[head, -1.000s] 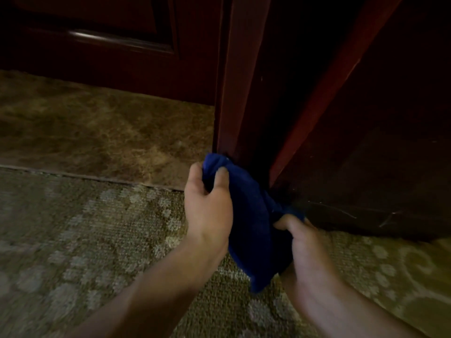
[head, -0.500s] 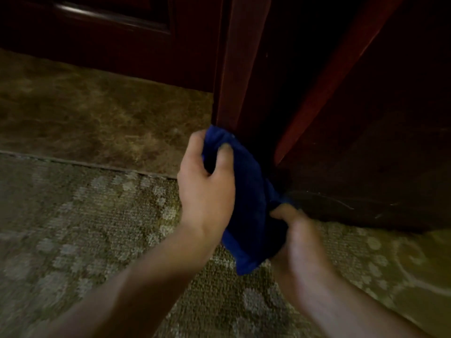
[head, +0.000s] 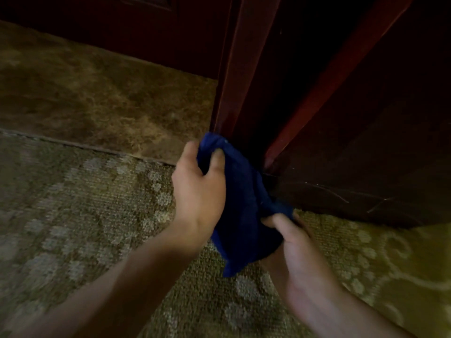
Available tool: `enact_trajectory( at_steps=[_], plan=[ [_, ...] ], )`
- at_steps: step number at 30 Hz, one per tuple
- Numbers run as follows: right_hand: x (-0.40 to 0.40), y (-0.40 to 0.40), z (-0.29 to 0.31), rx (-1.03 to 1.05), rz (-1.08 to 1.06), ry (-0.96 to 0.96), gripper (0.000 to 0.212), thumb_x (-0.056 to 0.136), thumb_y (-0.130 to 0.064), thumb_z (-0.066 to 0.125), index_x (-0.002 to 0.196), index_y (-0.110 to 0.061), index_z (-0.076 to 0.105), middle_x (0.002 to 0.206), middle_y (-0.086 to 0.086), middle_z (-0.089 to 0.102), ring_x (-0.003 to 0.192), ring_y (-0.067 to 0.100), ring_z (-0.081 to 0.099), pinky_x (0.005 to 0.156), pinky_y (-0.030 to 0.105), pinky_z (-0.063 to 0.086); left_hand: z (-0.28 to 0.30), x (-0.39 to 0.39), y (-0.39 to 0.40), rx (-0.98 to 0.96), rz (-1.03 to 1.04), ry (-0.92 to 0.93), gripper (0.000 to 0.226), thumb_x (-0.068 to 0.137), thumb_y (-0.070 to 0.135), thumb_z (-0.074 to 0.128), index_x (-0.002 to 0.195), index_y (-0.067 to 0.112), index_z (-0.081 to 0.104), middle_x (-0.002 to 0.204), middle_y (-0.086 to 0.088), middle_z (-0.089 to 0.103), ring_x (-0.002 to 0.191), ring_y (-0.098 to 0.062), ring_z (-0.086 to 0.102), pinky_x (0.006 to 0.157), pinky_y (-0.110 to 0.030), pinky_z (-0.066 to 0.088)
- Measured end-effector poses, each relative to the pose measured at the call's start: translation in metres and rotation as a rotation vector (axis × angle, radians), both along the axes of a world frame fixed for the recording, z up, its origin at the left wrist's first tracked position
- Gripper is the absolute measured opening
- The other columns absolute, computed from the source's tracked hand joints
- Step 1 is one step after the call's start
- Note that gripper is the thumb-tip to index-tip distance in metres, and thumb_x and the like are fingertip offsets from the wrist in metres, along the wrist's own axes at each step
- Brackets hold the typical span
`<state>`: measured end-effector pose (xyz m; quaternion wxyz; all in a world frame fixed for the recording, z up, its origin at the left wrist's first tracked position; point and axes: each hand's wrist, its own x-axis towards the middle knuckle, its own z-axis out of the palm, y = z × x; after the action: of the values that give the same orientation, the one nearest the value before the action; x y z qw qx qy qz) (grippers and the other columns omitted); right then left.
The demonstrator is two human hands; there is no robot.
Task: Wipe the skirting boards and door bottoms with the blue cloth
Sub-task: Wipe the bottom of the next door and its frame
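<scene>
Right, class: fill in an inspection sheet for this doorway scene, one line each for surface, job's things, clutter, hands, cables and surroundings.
Surface: patterned carpet in front, with a plain brownish floor beyond a seam.
Job's things: blue cloth, bunched, held at the foot of the dark red door frame; skirting board to its right shows pale scratches.
Clutter: nothing seen.
Hands: left hand grips the cloth's upper end, fingers curled over it; right hand holds the lower part.
Cables: nothing seen.
Surroundings: dark wooden door at top left; dim light, with some blur.
</scene>
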<state>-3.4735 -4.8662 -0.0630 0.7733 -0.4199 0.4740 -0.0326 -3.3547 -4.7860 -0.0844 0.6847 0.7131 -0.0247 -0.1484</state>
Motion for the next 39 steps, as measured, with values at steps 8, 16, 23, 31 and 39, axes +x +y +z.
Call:
enact_trajectory(
  at_steps=[8,16,23,31,39],
  plan=[
    [-0.017,-0.002,-0.013,0.110,-0.043,0.224,0.020,0.089,-0.005,0.064,0.098,-0.021,0.071,0.088,0.004,0.078,0.090,0.030,0.071,0.075,0.047,0.058,-0.042,-0.017,-0.013,0.094,-0.014,0.280,0.020,0.094,0.040,0.059,0.096,0.025,0.072,0.089,-0.002,0.074,0.082,-0.022,0.072,0.077,-0.050,0.060],
    [-0.013,-0.016,0.005,-0.040,-0.096,0.114,0.028,0.089,-0.010,0.061,0.111,-0.023,0.071,0.103,0.004,0.076,0.095,0.029,0.072,0.084,0.048,0.055,0.002,-0.027,-0.023,0.077,-0.160,-0.132,0.016,0.096,0.020,0.056,0.090,0.019,0.071,0.069,0.000,0.068,0.061,-0.016,0.066,0.057,-0.036,0.055],
    [-0.002,-0.016,0.008,-0.103,-0.116,0.154,0.026,0.090,-0.014,0.058,0.110,-0.025,0.070,0.103,0.001,0.075,0.096,0.026,0.070,0.085,0.047,0.054,-0.007,-0.028,-0.025,0.088,-0.153,-0.213,0.022,0.100,0.019,0.054,0.114,0.020,0.070,0.073,0.005,0.067,0.055,-0.008,0.062,0.049,-0.019,0.047],
    [0.001,-0.014,0.018,-0.116,-0.125,0.103,0.029,0.093,-0.009,0.055,0.112,-0.027,0.069,0.103,0.003,0.075,0.094,0.029,0.071,0.089,0.050,0.055,0.009,-0.025,-0.025,-0.054,-0.095,-0.038,0.021,0.097,0.027,0.055,0.106,0.024,0.073,0.084,-0.002,0.073,0.076,-0.020,0.071,0.070,-0.048,0.059],
    [-0.013,-0.021,0.005,-0.089,-0.075,0.076,0.028,0.093,-0.009,0.057,0.113,-0.022,0.070,0.104,0.000,0.076,0.100,0.024,0.070,0.095,0.048,0.052,-0.025,-0.032,-0.029,0.110,-0.087,-0.096,0.026,0.100,0.029,0.050,0.112,0.018,0.071,0.077,0.005,0.066,0.067,-0.005,0.064,0.061,-0.021,0.048]
  ],
)
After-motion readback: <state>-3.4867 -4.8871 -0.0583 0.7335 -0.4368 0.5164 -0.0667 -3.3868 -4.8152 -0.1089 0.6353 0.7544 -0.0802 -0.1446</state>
